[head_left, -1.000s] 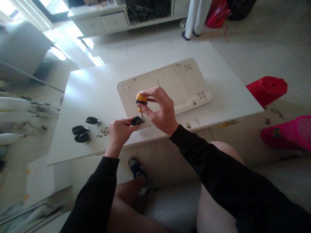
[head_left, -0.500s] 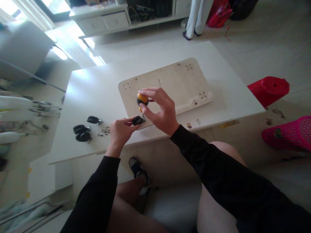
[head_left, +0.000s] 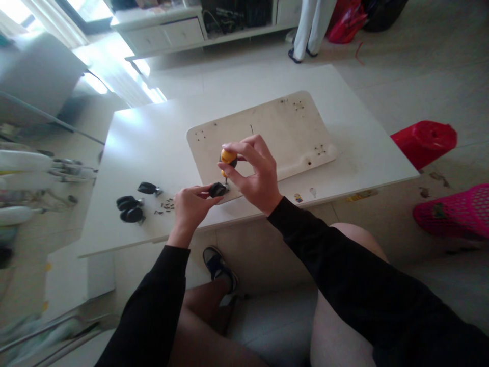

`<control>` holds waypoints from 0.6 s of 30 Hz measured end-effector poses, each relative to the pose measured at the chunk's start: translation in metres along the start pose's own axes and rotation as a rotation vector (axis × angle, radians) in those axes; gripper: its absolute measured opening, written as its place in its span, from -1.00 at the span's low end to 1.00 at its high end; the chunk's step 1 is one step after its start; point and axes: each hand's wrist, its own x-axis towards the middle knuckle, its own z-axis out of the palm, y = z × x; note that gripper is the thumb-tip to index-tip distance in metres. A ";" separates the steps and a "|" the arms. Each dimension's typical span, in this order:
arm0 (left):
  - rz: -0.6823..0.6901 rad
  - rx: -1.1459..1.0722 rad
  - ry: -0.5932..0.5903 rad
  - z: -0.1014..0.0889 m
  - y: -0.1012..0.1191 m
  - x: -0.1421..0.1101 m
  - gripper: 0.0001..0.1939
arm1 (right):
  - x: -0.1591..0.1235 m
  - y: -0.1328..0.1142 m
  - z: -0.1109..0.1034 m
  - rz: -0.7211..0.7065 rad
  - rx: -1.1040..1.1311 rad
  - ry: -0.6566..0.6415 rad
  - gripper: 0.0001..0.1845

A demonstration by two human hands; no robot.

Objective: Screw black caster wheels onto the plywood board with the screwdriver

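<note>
My right hand [head_left: 254, 176] is closed round the orange and black knob of a stubby screwdriver [head_left: 227, 158], held upright over the near left corner of a pale board [head_left: 275, 127]. The tip points down beside a black caster wheel [head_left: 217, 190]. My left hand [head_left: 190, 206] pinches that caster against the board's corner. The board lies flat on a white table [head_left: 153, 137] and shows small groups of screw holes at its other corners.
Three more black casters [head_left: 132, 208] and several small dark screws [head_left: 165, 206] lie on the table to the left. A red stool [head_left: 424, 140] and a pink basket [head_left: 458, 211] stand on the floor at right. Another person's legs [head_left: 307, 28] are beyond the table.
My right hand's fingers have shifted round the screwdriver knob, covering more of it. The left hand and the caster stay where they were.
</note>
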 end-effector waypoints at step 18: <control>-0.036 -0.004 0.006 0.000 0.003 0.000 -0.56 | 0.000 0.001 0.000 -0.047 0.039 0.028 -0.75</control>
